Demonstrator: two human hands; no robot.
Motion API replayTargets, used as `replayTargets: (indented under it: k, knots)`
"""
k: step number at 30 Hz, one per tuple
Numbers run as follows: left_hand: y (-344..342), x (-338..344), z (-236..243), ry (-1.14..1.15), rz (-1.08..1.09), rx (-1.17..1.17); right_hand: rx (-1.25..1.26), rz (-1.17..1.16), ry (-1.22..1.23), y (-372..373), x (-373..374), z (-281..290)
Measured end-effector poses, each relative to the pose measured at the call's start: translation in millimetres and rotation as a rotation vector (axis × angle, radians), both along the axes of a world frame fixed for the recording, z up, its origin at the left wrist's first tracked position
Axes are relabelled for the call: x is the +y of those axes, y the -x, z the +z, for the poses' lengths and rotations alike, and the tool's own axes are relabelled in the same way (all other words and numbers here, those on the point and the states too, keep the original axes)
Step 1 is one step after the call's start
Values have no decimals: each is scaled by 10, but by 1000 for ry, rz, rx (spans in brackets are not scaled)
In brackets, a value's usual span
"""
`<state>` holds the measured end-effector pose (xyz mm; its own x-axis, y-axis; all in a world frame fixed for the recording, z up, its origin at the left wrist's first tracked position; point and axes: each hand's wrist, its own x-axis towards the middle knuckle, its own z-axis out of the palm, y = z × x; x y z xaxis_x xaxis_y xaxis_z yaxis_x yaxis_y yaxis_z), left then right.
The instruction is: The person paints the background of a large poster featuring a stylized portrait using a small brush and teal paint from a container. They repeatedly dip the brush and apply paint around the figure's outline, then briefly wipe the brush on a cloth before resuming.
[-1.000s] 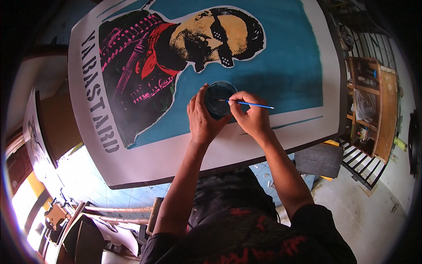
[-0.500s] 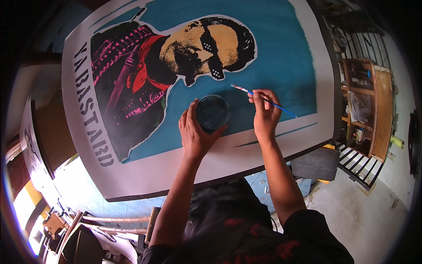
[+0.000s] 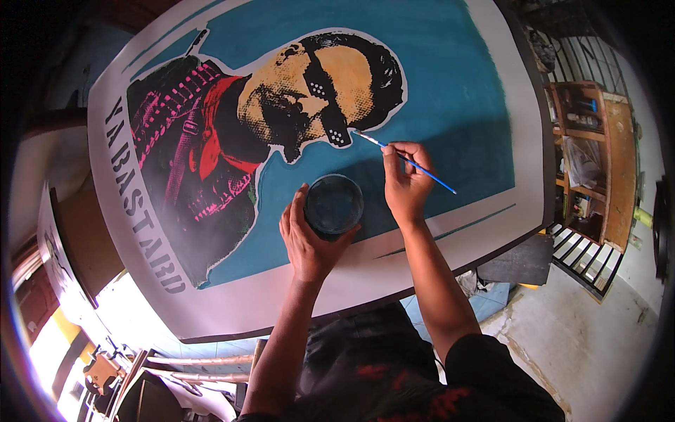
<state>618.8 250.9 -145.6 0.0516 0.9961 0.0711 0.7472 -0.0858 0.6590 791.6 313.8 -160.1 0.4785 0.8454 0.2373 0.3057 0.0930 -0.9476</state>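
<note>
A large poster lies before me, with a teal ground, a white border and a printed figure in dark glasses and a red neckerchief. My left hand is closed around the side of a round, clear-looking cup with dark contents, held over the poster's lower teal part. Between the fingers and thumb of my right hand is a thin paintbrush with a blue handle. Its bristles reach the white outline beside the figure's glasses; whether they touch the surface is hard to tell.
At the right stands a wooden shelf holding a plastic bag and small items, with a black slatted rack below. A dark board juts out beneath the poster's right corner. Wooden poles and a leaning picture are at the left.
My right hand has moved the brush left and slightly up, bringing its tip to the figure's outline. The cup sits a little lower in view, and the view itself has shifted.
</note>
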Motion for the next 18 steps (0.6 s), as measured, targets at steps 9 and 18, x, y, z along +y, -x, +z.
replayTargets:
  k: [9, 18]
  knots:
    - [-1, 6, -5, -36, -6, 5, -97, 17, 23, 5, -2, -12]
    - [7, -3, -59, -74, -15, -18, -96, 44, 75, 4, 3, 12]
